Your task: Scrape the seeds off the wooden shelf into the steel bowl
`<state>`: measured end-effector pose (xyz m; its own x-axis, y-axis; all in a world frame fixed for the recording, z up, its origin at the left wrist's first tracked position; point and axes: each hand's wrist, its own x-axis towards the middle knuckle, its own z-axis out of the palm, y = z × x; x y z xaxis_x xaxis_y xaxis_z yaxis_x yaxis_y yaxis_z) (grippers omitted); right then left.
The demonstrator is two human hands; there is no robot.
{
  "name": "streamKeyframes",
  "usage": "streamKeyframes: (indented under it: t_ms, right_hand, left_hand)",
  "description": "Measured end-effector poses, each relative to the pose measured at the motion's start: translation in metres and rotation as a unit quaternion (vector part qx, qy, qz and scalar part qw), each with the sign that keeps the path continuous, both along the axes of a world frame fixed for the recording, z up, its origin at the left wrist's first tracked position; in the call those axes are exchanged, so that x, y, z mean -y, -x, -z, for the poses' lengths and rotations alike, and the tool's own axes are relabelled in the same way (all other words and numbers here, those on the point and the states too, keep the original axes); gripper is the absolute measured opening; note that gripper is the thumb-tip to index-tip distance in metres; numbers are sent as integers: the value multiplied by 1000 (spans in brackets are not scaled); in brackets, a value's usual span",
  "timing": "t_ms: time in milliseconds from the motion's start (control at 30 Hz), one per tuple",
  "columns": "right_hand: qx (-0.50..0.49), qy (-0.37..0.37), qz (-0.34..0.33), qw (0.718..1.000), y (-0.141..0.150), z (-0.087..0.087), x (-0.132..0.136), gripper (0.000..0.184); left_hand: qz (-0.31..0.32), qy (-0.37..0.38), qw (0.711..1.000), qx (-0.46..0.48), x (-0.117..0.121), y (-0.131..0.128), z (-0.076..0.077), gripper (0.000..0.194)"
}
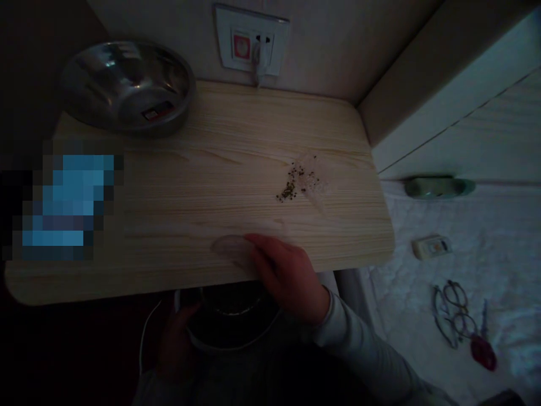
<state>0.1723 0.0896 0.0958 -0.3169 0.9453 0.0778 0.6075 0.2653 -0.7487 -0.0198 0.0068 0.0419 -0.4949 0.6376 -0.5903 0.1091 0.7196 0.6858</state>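
Note:
My right hand (291, 276) is at the table's front edge, fingers pinched on a thin, see-through, rounded piece (230, 247) that lies low over the tabletop (190, 208). What kind of thing it is I cannot make out. Beyond the hand lies a small scattered heap of dark green and black grains (291, 189), with a clear, whitish patch (315, 183) beside it. Below the edge, in deep shade, my left hand (180, 338) closes on the side of a dark round container (234, 332) with a pale rim. Its fingertips are mostly hidden.
A steel bowl (127, 84) stands at the back left, near a blurred-out blue screen (76, 197). A plug sits in the wall socket (253, 45). On the white bedding (401, 316) at right lie a green object (437, 187), a remote (431, 247), glasses (459, 310) and a red item (483, 352).

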Motion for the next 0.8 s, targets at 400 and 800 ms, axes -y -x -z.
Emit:
streamKeyframes:
  t_ms: [400, 800]
  right_hand:
    - [108, -21, 206, 972, -50, 5, -9, 27]
    - [128, -12, 194, 973, -101, 0, -32, 28]
  left_hand:
    - [-49, 34, 998, 34, 9, -3, 20, 12]
    - [-59, 44, 983, 166, 2, -23, 13, 13]
